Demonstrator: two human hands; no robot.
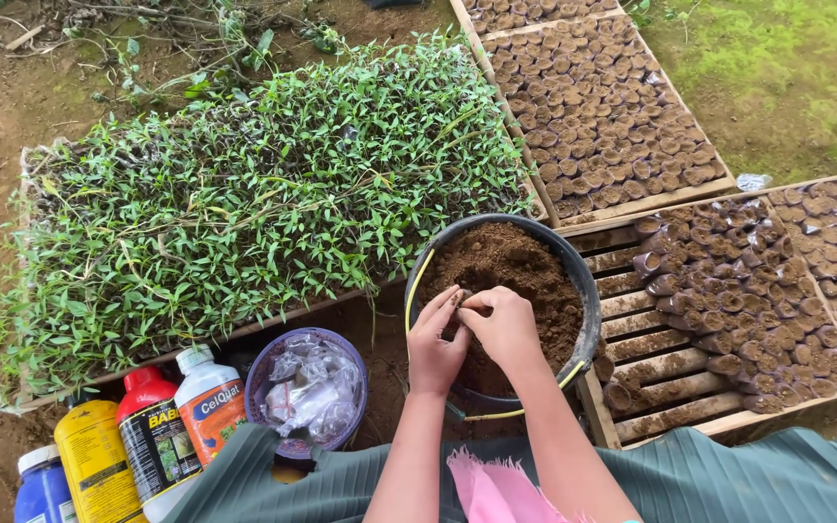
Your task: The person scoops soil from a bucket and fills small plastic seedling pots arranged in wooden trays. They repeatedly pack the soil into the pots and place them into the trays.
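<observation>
Over a black bucket (pixel 588 291) of brown soil (pixel 515 271), left hand (pixel 435 341) and right hand (pixel 504 324) pressed close together, fingertips pinching a small bag (pixel 459 298) just above the soil; bag mostly hidden by the fingers. To the left, a wide tray of green seedlings (pixel 244 184). To the right, a slatted wooden tray (pixel 651 373) partly stocked with filled bags (pixel 748 291). Near the left forearm, a purple bowl (pixel 262 363) of clear plastic bags, beside a row of bottles (pixel 147 436).
</observation>
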